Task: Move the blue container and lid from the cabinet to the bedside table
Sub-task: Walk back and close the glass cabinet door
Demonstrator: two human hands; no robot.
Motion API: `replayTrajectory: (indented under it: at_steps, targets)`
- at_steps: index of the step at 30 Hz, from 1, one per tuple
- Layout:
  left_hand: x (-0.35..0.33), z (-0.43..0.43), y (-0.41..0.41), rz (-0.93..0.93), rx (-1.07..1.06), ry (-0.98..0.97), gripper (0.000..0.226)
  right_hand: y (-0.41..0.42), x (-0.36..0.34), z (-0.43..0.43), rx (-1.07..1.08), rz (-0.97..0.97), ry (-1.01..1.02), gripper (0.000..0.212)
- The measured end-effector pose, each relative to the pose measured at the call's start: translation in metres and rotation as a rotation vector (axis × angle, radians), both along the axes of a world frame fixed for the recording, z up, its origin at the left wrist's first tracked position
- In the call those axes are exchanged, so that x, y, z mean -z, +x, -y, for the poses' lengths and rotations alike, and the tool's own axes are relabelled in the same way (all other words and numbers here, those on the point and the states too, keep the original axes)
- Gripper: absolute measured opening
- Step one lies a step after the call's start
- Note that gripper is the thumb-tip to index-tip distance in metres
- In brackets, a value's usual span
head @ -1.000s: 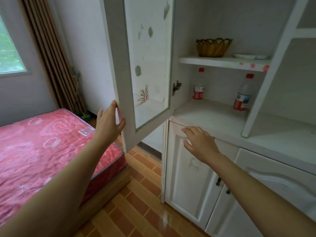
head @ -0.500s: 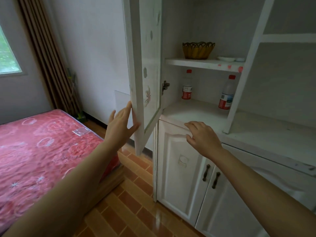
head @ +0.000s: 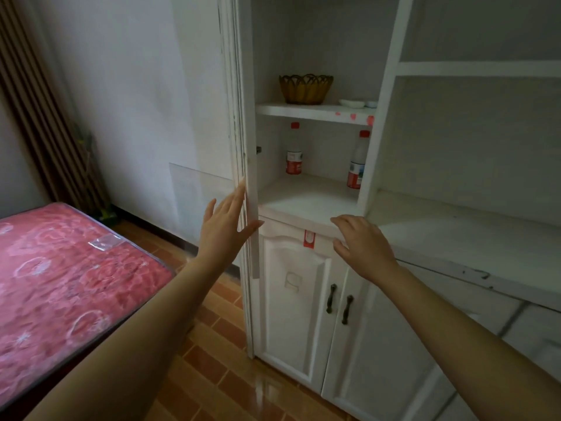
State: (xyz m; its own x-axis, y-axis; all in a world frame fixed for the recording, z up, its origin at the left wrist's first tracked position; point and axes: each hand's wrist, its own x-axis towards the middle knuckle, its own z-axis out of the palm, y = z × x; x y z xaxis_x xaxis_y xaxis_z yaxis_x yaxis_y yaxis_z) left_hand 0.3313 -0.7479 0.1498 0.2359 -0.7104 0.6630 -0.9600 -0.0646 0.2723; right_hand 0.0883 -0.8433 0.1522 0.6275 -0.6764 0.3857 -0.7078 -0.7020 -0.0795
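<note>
Left hand (head: 226,226): fingers spread and flat against the edge of the cabinet door (head: 247,177), thumb hooked round its front – grasping nothing, only pressing on the door.
Right hand (head: 361,243): loose and half curled, palm down, fingertips resting at the front lip of the bench (head: 455,238) – nothing in it.
Cabinet door: seen edge-on, swung fully out toward the camera, so the upper compartment stands open.
Cabinet (head: 394,147): white, with open shelving above and closed panel doors below.
Upper shelf (head: 312,112): a woven yellow basket (head: 306,89) at the left, a small white dish (head: 352,103) just beside it at the right.
Lower compartment: two clear bottles with red caps and red labels, the left bottle (head: 294,153) near the back, the right bottle (head: 357,165) against the upright post.
Lower doors (head: 291,299): shut, two dark handles (head: 340,303) side by side; a red tag (head: 309,239) hangs at the top of the left one.
Blue container and lid: not to be seen anywhere on the open shelves.
Bed (head: 60,284): red patterned mattress at the left, well apart from the cabinet.
Floor (head: 218,360): orange-brown tiles.
</note>
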Motion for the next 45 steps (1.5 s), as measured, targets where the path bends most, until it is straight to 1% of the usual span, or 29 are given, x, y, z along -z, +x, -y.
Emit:
replayTrajectory:
  at_steps: [11,24,31,33,35,38,40,42,45]
  targets:
    - [-0.004,0.044,-0.05,0.065,0.059,0.069,0.083,-0.04,0.0,0.017,0.065,0.062,0.007,0.042]
    - [-0.001,0.091,-0.091,-0.011,0.042,0.062,0.081,-0.088,-0.005,0.041,0.142,0.035,-0.015,0.039]
    - [-0.001,0.097,-0.056,0.02,0.127,0.062,0.068,-0.069,-0.003,0.048,0.122,0.084,-0.057,0.04]
    - [-0.003,0.102,-0.04,0.042,0.133,0.075,0.068,-0.056,-0.006,0.047,0.087,0.127,-0.086,0.043]
    - [-0.007,0.11,-0.025,0.062,0.124,0.094,0.073,-0.041,-0.011,0.046,0.043,0.144,-0.121,0.049]
    - [-0.013,0.124,-0.004,0.082,0.107,0.15,0.081,-0.019,-0.019,0.049,-0.004,0.104,-0.189,0.056]
    - [-0.017,0.132,0.005,0.105,0.112,0.185,0.084,-0.007,-0.022,0.051,-0.016,0.04,-0.305,0.06]
    - [-0.018,0.138,0.009,0.139,0.13,0.216,0.086,0.004,-0.024,0.053,-0.033,-0.042,-0.399,0.058]
    - [-0.014,0.145,0.011,0.189,0.161,0.226,0.085,0.018,-0.026,0.058,-0.076,-0.146,-0.464,0.053]
